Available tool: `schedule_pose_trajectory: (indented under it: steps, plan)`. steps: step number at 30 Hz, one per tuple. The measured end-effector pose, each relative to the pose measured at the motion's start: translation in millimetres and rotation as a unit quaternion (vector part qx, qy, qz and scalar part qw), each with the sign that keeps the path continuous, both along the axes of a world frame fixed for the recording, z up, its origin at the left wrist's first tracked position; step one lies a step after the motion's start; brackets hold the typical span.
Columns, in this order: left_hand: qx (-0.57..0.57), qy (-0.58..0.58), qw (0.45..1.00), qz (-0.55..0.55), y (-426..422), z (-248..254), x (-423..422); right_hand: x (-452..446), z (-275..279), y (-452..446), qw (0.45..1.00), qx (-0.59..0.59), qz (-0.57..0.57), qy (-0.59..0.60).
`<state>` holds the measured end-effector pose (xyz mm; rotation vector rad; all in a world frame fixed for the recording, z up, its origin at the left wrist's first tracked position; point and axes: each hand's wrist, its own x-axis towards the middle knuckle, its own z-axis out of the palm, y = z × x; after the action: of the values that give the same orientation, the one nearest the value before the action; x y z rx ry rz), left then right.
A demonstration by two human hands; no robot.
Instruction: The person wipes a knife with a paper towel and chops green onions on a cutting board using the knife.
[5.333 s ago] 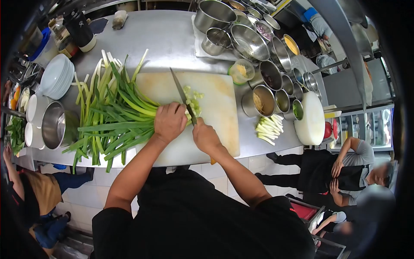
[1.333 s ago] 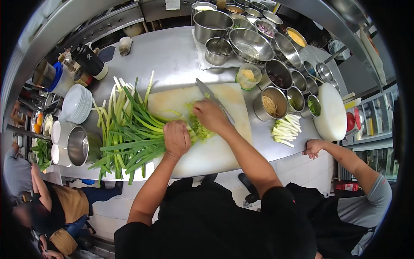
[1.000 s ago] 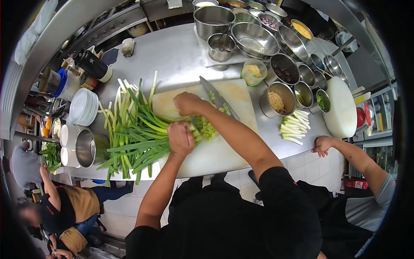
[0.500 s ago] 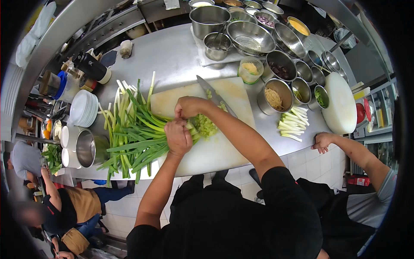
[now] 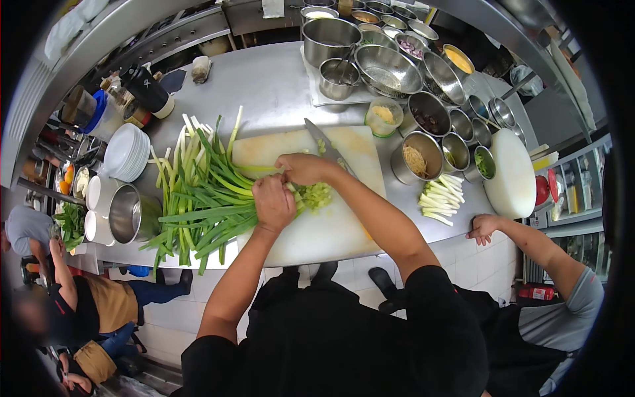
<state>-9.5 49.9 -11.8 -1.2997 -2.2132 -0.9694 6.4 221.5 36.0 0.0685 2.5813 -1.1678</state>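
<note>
My left hand [image 5: 274, 202] is closed around the cut end of a large bunch of green onions [image 5: 205, 198], whose leaves spread left over the counter. Just behind it, my right hand [image 5: 304, 169] touches the same bunch, fingers pinched at the stalks; what lies between its fingertips is hidden. Both hands are over the white cutting board [image 5: 317, 241]. A small heap of chopped green onion [image 5: 316, 196] lies right of my left hand. The knife [image 5: 324, 142] rests flat on the board beyond my right hand, its handle hidden under my right forearm.
Metal pots [image 5: 417, 159] and bowls crowd the back right. Beside them are trimmed white stalks [image 5: 442, 197] and an upright white block [image 5: 510, 173]. Stacked plates [image 5: 127, 153] and a metal pot [image 5: 133, 213] stand left. A co-worker's hand [image 5: 486, 227] rests at the right counter edge.
The knife, earlier in my right hand, now lies on the board. The chopped heap has grown. My right hand has moved left to the bunch, beside my left hand. A co-worker has come close on the right.
</note>
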Motion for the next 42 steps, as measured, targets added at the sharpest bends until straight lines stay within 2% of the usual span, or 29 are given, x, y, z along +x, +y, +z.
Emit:
schedule_pose_trajectory:
  steps: [2,6,8,9,11,12,14,17,24,30,32,39,42]
  plan:
    - [-0.009,-0.005,1.0,0.0,0,-2,-1,3,-4,-3,0.998,-0.005,-0.038,0.052]
    - [-0.022,-0.029,0.999,0.003,-2,4,1,-1,17,-4,0.994,-0.026,-0.094,0.048]
    - [-0.015,-0.032,0.999,-0.002,-3,2,1,-20,-11,4,0.979,0.032,-0.017,0.202]
    - [-0.009,-0.034,0.999,-0.007,-2,1,0,-29,-23,6,0.978,0.031,-0.022,0.204]
    - [0.008,-0.033,0.999,-0.008,-2,-4,0,-45,-37,7,0.982,-0.019,0.049,0.18]
    - [0.027,-0.035,0.999,-0.004,-2,-4,1,-52,-36,6,0.982,-0.02,0.045,0.182]
    - [0.021,-0.038,0.999,-0.004,-3,-4,1,-63,-35,5,0.995,-0.028,0.074,0.053]
    - [0.019,-0.035,0.999,-0.003,-6,-5,2,-61,-26,3,0.996,-0.031,0.082,0.023]
    - [0.029,-0.001,1.0,-0.006,-3,-3,1,-66,-17,1,0.994,0.021,0.104,0.02]
    - [0.006,-0.001,1.0,0.0,-4,-2,0,-75,-20,2,0.994,-0.046,0.08,0.059]
    - [0.009,-0.004,1.0,-0.003,-4,-1,1,-78,-22,1,0.99,-0.114,0.085,0.024]
    - [0.022,-0.003,1.0,-0.001,-3,-1,1,-70,-20,3,0.989,-0.101,0.09,-0.066]
    - [0.022,0.004,1.0,0.004,-3,-1,1,-71,-24,5,0.98,-0.154,0.077,-0.102]
